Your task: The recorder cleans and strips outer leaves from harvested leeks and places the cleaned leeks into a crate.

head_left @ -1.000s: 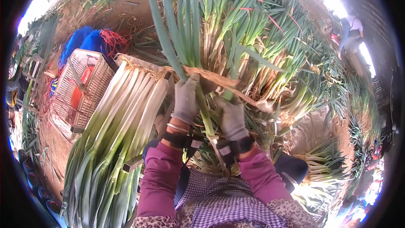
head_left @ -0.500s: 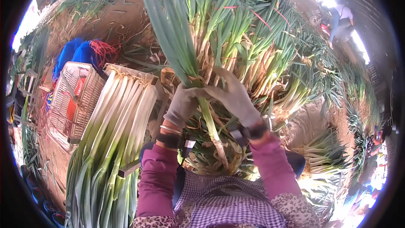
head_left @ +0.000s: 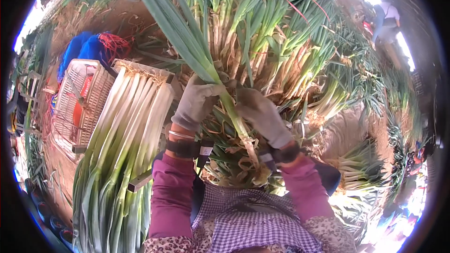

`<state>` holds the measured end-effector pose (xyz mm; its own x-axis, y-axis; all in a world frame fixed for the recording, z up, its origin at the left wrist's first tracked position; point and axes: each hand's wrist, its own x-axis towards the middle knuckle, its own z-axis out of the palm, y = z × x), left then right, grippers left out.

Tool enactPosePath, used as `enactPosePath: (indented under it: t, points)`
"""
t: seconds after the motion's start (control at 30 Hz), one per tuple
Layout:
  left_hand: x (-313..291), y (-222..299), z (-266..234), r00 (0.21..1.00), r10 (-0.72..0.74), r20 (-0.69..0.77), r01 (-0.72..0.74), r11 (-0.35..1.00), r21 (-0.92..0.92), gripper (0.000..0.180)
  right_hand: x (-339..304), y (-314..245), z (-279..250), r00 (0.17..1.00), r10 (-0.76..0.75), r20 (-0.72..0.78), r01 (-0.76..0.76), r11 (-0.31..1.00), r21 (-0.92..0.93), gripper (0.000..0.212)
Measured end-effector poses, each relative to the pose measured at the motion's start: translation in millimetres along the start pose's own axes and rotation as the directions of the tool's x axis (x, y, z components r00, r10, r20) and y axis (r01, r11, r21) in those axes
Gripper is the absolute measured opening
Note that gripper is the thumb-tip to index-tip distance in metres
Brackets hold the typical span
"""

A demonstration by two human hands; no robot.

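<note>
A long green onion (head_left: pixel 232 112) slants across the middle, its leaves up to the far left and its rooty, dry-skinned end toward my lap. My left hand (head_left: pixel 197 103), in a grey glove, is closed around it just below the leaves. My right hand (head_left: pixel 265 115), gloved too, is curled against the right side of the same stalk, its fingertips partly hidden. Behind both hands stand upright bundles of untrimmed green onions (head_left: pixel 276 51) with brown dry skins, some tied with red strips. Loose peeled skins and leaves (head_left: pixel 229 168) lie below the stalk.
Cleaned green onions (head_left: pixel 126 131) lie on a metal-framed rack (head_left: pixel 140 181) at my left, white ends away from me. Beyond are a plastic basket (head_left: pixel 96 98), blue netting (head_left: pixel 79 54) and red ties (head_left: pixel 115 47). More onions (head_left: pixel 358 173) lie at right; another person (head_left: pixel 386 18) is far right.
The green onion's leaves have tipped farther left. My right hand has gone from spread fingers above the stalk to curled fingers, slightly lower beside it. My left hand has shifted a little left.
</note>
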<state>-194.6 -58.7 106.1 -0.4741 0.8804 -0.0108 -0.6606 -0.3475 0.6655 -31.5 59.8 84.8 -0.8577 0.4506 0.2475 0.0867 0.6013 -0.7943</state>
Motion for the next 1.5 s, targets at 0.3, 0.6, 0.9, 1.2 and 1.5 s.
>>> enactPosePath:
  t: [0.3,0.6,0.9,1.2,1.5]
  points:
    - [6,0,6,0.998,0.063,-0.008,-0.061,0.986,0.158,0.036,8,-31,35,0.907,-0.391,-0.157,0.327,0.888,-0.322,0.035]
    - [13,-6,2,0.983,0.096,-0.157,-0.054,0.965,0.256,0.029,7,-26,30,0.997,-0.040,-0.070,0.033,0.993,-0.111,0.031]
    - [18,-8,1,0.946,0.192,-0.260,-0.112,0.950,0.292,0.027,14,-40,21,0.946,0.205,-0.252,-0.025,0.819,0.573,0.022]
    - [14,-10,4,0.907,0.168,-0.386,-0.093,0.975,0.204,0.017,27,-21,47,0.909,-0.319,-0.268,0.212,0.908,-0.360,0.020]
    - [7,13,-15,0.835,0.287,-0.470,-0.270,0.957,0.105,0.010,-70,-7,-16,0.816,0.576,0.038,-0.517,0.701,0.492,0.021]
